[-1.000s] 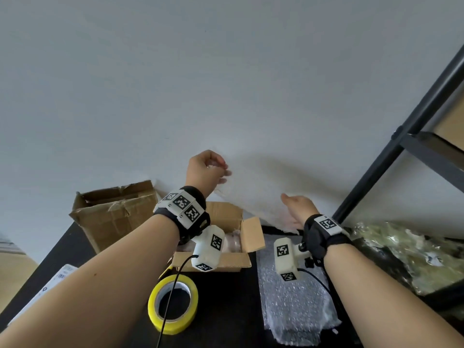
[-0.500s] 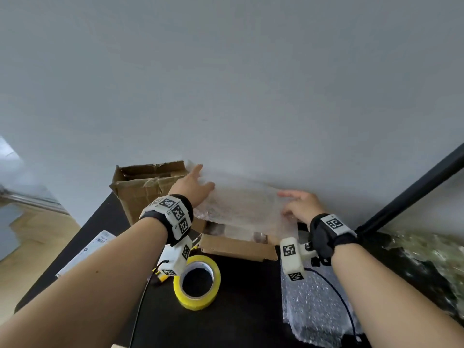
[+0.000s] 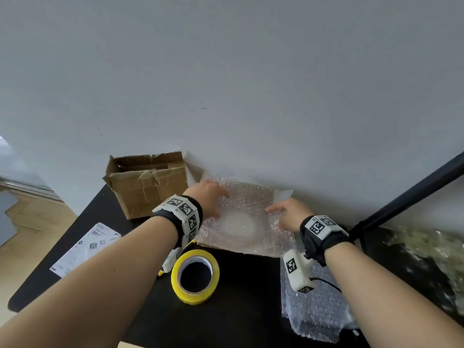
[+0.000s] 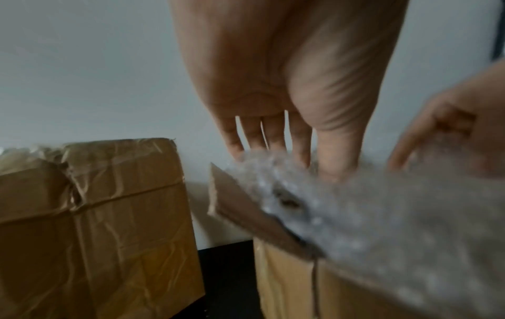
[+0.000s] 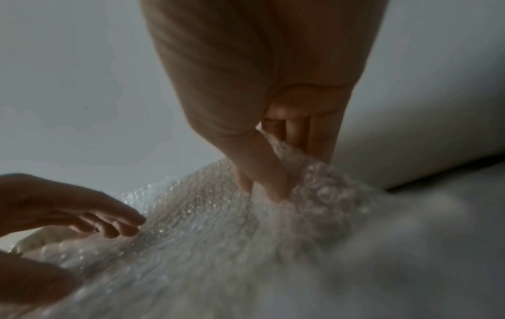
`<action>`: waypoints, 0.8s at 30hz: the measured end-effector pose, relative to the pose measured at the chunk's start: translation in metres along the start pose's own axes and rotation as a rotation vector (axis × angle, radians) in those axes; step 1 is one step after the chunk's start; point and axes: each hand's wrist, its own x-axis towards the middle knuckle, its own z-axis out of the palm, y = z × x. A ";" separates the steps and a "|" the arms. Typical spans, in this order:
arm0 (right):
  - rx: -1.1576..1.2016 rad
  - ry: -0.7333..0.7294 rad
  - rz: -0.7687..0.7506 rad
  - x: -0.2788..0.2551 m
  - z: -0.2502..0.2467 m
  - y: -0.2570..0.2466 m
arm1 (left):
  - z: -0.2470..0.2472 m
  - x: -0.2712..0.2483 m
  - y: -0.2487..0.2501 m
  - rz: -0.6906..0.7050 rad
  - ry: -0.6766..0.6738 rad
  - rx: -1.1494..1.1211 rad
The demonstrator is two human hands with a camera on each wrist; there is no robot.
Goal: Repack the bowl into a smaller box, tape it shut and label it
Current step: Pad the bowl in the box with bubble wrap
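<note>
A sheet of bubble wrap point(image 3: 247, 209) lies spread over the small cardboard box point(image 4: 289, 280), hiding its opening. A pale round shape, the bowl point(image 3: 238, 225), shows dimly through the wrap. My left hand point(image 3: 211, 198) presses the wrap's left part down with straight fingers point(image 4: 276, 140), close to the box's raised flap point(image 4: 240, 213). My right hand point(image 3: 288, 213) is on the wrap's right side, where a bunched fold of wrap point(image 5: 314, 179) sits pinched between thumb and fingers. The larger, torn cardboard box point(image 3: 148, 187) stands open to the left.
A yellow tape roll point(image 3: 195, 275) lies in front of the small box. A printed label sheet point(image 3: 85, 247) lies at the table's left edge. A second bubble wrap sheet point(image 3: 313, 310) lies under my right forearm. A black shelf post point(image 3: 401, 197) and crumpled plastic point(image 3: 426, 259) stand at right.
Both hands have brought the bubble wrap sheet down from in front of the wall onto the small box. It now covers the opening and the bowl.
</note>
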 end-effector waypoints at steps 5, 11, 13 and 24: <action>-0.218 0.177 0.039 0.001 -0.001 0.005 | 0.009 0.002 0.002 0.010 -0.090 0.288; -0.430 0.128 -0.139 0.000 0.007 -0.020 | 0.010 0.014 0.010 0.019 -0.113 0.429; -0.524 0.031 -0.180 0.001 0.017 -0.028 | 0.009 0.018 0.012 0.047 -0.100 0.424; -0.591 -0.135 -0.170 0.025 0.025 -0.035 | 0.021 0.026 0.009 0.105 -0.170 0.276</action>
